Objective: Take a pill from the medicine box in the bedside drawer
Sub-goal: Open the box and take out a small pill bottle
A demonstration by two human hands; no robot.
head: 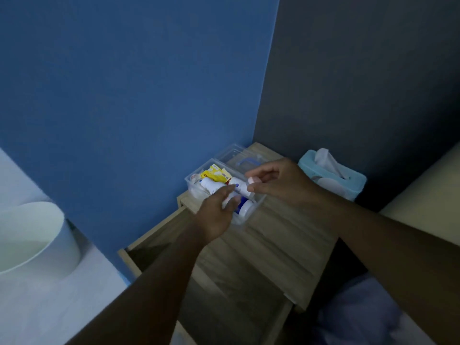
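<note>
Bottle-opening step, I judge: left hand (219, 210) grips a white pill bottle (237, 188) over the medicine box (191, 185) — right hand (273, 181) pinches its cap end. Next, tip out one pill.

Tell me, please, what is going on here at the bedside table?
A person is working over a clear medicine box that sits on the bedside table, its lid off behind it. The left hand holds a white bottle above the box, and the right hand pinches at its end, seemingly a cap. The drawer below stands open. No pill is visible yet.
</note>
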